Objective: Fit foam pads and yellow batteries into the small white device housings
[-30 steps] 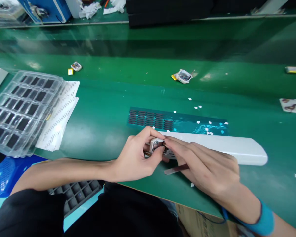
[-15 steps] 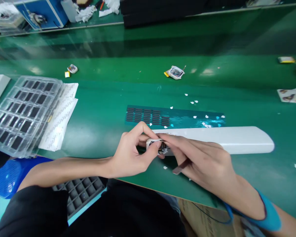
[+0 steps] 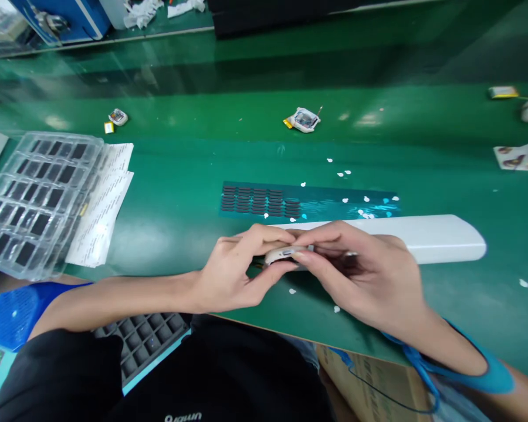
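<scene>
Both hands meet over the near middle of the green table. My left hand pinches a small white device casing between thumb and fingers. My right hand closes on the same casing from the right, and a thin metal tool lies under its fingers. A blue strap circles the right wrist. Just behind the hands lies a long white plastic bar, and beyond it a teal sheet with rows of small dark pads.
A clear blister tray of dark square parts sits at the left beside white label sheets. Two small loose devices lie farther back. A dark grid tray and a blue basket sit below the table edge.
The casing has been turned edge-up between both hands. My right hand has curled more tightly round it, and the metal tool, which stuck out below the fingers, is now mostly covered.
</scene>
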`<state>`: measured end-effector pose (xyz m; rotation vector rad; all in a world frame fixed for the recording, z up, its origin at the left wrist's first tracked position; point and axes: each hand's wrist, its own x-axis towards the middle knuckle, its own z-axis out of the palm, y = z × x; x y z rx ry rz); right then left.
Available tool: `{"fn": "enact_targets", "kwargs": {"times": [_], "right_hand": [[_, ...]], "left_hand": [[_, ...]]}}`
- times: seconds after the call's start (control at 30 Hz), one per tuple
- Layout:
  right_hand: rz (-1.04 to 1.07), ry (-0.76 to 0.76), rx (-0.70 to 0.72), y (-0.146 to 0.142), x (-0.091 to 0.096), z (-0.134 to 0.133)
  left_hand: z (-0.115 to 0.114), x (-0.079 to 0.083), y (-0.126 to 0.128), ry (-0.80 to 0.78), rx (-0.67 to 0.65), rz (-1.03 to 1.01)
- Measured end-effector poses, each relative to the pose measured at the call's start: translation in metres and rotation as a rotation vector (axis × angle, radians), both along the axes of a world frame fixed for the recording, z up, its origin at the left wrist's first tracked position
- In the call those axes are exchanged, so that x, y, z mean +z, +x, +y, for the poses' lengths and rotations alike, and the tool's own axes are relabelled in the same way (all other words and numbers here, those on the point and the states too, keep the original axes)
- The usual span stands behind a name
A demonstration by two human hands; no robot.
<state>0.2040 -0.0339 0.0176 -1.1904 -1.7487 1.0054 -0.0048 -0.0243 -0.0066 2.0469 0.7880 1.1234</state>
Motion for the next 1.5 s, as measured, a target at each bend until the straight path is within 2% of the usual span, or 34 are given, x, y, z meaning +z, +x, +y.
{"fn": "enact_targets", "kwargs": {"times": [0.07,0.13,0.2,0.27,0.33,0.53,0.67,0.77,0.9,1.07,1.17,1.5], "right_hand": [[0.085,-0.097,0.003,0.01,0.006,0.008],[0.188,-0.182,0.013,0.023,0.011,0.021],[0.174,-0.134,0.038,0.037,0.014,0.035],[0.138,-0.127,0.017,0.048,0.014,0.047],[0.124,-0.184,-0.016,0.054,0.01,0.053],[-0.008,-0.36,-0.033,0.057,0.001,0.048],[-0.107,-0.369,0.202,0.054,-0.003,0.05],[-0.107,-0.366,0.327,0.051,-0.01,0.053],[-0.047,-0.386,0.293,0.045,-0.017,0.051],[-0.019,-0.405,0.286,0.036,-0.015,0.045],[0.004,-0.415,0.283,0.034,-0.013,0.043],[-0.107,-0.347,0.235,0.034,-0.008,0.036]], "left_hand": [[0.006,-0.003,-0.003,0.23,-0.065,0.066],[0.009,-0.007,-0.006,0.387,-0.16,0.2],[0.011,-0.009,-0.006,0.454,-0.245,0.355],[0.01,-0.011,-0.006,0.466,-0.297,0.469],[0.009,-0.011,-0.006,0.467,-0.299,0.537],[0.018,-0.002,-0.013,0.502,-0.273,0.635],[0.026,0.0,-0.015,0.449,-0.271,0.623],[0.027,-0.003,-0.014,0.494,-0.273,0.619],[0.025,-0.004,-0.013,0.54,-0.269,0.652],[0.015,-0.004,-0.011,0.597,-0.26,0.495],[0.008,-0.005,-0.008,0.643,-0.262,0.492],[0.011,-0.005,-0.007,0.65,-0.166,0.475]]}}
